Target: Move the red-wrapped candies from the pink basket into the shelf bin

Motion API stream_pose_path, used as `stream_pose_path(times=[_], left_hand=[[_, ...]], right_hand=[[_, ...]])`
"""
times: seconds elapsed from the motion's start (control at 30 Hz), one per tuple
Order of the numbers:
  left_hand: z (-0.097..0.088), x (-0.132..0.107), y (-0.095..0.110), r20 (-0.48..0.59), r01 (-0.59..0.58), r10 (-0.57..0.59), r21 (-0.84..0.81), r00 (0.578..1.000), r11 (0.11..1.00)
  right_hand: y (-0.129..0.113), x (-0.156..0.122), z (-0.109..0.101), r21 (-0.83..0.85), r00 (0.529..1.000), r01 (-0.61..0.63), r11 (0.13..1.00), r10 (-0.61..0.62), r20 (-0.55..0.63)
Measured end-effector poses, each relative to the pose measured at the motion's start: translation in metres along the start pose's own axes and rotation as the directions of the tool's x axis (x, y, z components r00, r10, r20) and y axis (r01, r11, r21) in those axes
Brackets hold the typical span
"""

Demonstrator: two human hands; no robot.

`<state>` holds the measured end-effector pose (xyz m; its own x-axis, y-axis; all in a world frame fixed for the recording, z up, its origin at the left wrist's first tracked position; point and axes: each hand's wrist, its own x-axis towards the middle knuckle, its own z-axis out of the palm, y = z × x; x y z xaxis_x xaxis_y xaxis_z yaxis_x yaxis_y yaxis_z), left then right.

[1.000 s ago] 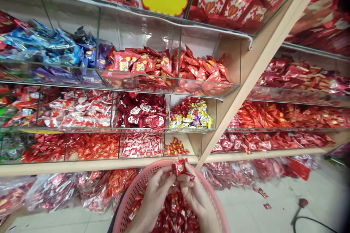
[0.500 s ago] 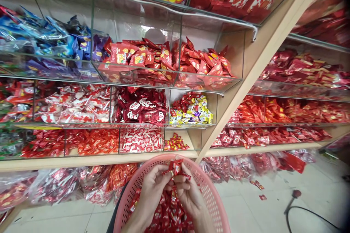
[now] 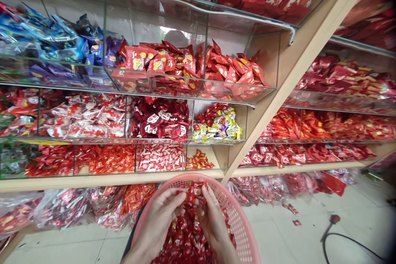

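Note:
Below me a pink plastic basket (image 3: 246, 231) holds a heap of small red-wrapped candies (image 3: 185, 237). Over its far part, my right hand (image 3: 213, 218) pinches a red-wrapped candy (image 3: 197, 189) between thumb and fingers. My left hand (image 3: 162, 214) is bent in a pinch just left of it, with red wrapper showing at its fingertips. Whether that wrapper is a separate candy or joined to the other one, I cannot make out. A gap shows between the two hands, with the heap visible through it.
Clear-fronted shelf bins face me: a small pile of red and yellow candies (image 3: 199, 161), yellow-wrapped candies (image 3: 224, 126) and red packets (image 3: 161, 62). Plastic bags of candy (image 3: 66, 208) lie under the bottom shelf. Loose candies (image 3: 291, 208) and a black cable (image 3: 326, 243) lie on the tiled floor.
My hands have moved apart; their fingers were close together around the red candy. My left hand has shifted left, and more of the candy heap shows between them.

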<state>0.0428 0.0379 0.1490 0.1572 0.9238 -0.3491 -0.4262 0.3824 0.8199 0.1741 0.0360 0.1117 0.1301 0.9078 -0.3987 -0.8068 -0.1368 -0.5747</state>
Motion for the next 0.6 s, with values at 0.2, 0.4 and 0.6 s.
stream_pose_path(times=[0.2,0.4,0.6], left_hand=[[0.004,-0.001,-0.004,0.072,0.127,-0.116,-0.182,0.991,0.975],[0.009,-0.001,-0.016,-0.017,0.104,-0.112,-0.252,0.994,0.962],[0.009,-0.001,-0.020,-0.058,0.063,-0.082,-0.278,0.995,0.959]], right_hand=[[0.006,-0.009,0.006,-0.298,0.978,0.165,0.940,-0.116,0.176],[0.014,-0.007,0.004,-0.392,0.978,0.207,0.896,-0.173,0.120],[0.023,-0.008,0.003,-0.301,0.989,0.135,0.944,-0.112,0.093]])
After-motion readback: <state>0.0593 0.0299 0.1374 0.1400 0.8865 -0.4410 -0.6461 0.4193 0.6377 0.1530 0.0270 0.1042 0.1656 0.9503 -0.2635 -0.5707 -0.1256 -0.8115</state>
